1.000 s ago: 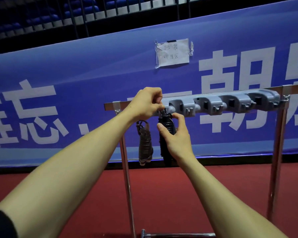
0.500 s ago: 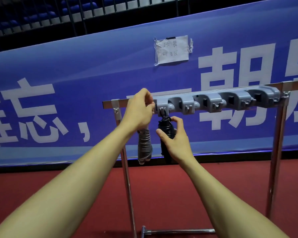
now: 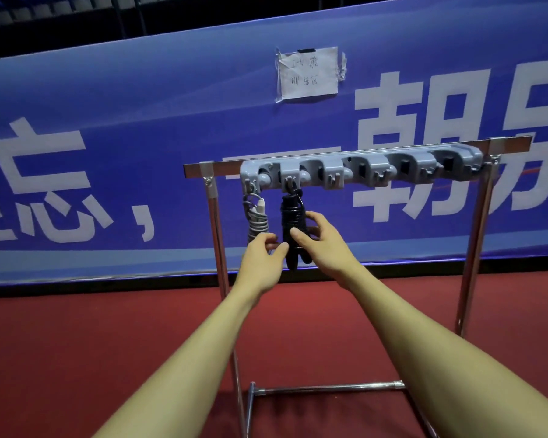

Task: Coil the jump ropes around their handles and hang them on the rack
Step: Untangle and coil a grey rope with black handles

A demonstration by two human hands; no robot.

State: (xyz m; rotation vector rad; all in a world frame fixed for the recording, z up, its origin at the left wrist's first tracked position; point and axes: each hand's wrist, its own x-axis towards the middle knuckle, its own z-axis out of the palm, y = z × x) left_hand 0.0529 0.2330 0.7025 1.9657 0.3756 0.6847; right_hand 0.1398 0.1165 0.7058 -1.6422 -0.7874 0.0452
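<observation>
A grey hook rack [image 3: 361, 167] is mounted on a chrome stand's top bar [image 3: 200, 167]. A coiled grey jump rope [image 3: 256, 216] hangs from the leftmost hook. Beside it, a coiled black jump rope [image 3: 290, 213] hangs from the second hook. My right hand [image 3: 325, 245] holds the black bundle at mid-height, thumb in front and fingers round its right side. Just below the grey bundle is my left hand [image 3: 261, 259], its fingers loosely curled and its thumb next to the black handles' lower end. It grips nothing that I can see.
Several hooks to the right on the rack hold nothing. The stand's chrome legs [image 3: 473, 248] and floor bar [image 3: 329, 388] rest on red flooring. A blue banner with white lettering and a taped paper note [image 3: 309, 74] runs behind the stand.
My left hand has dropped from the rack's left end to below the grey bundle. The right hand has slid slightly down the black bundle, which now hangs from its hook.
</observation>
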